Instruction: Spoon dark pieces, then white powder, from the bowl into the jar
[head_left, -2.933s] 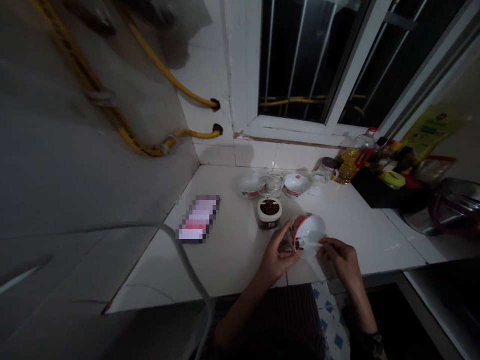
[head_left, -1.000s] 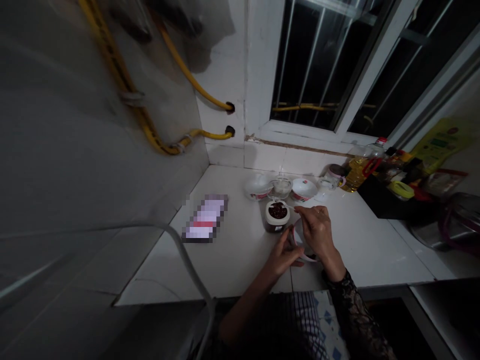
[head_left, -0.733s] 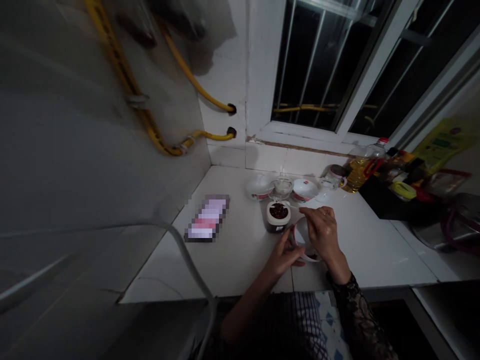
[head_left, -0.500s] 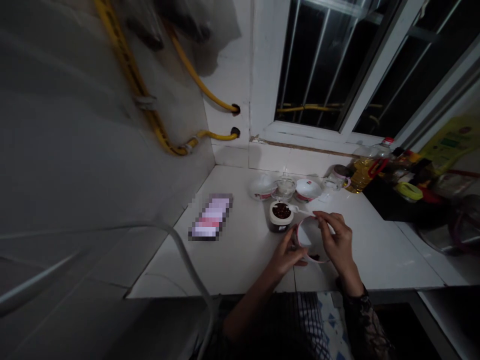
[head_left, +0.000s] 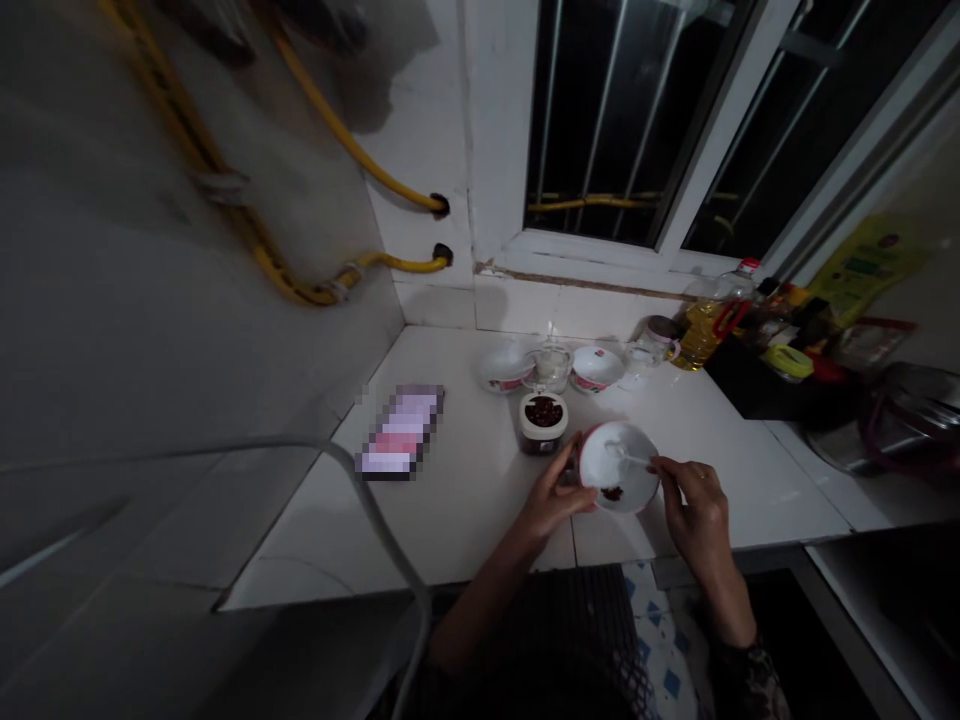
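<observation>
A white bowl with a red rim point(head_left: 619, 470) is tilted toward me at the front of the white counter point(head_left: 465, 500), with a small dark heap at its near side. My left hand point(head_left: 553, 492) grips its left rim. My right hand point(head_left: 694, 505) is closed on a white spoon point(head_left: 628, 458) whose tip lies inside the bowl. Just behind the bowl stands an open jar of dark red flakes point(head_left: 542, 420).
Two small bowls point(head_left: 504, 367) point(head_left: 596, 367) and a glass point(head_left: 553, 365) line the back wall. An oil bottle point(head_left: 705, 325), condiments, a black tray point(head_left: 765, 385) and a steel pot point(head_left: 892, 415) crowd the right. A blurred flat item point(head_left: 400, 447) lies left. Yellow hoses point(head_left: 360, 165) run along the wall.
My right hand drew back from above the jar and bowl to the bowl's right side, with the spoon now resting in the bowl. The bowl's inside and its dark contents are uncovered.
</observation>
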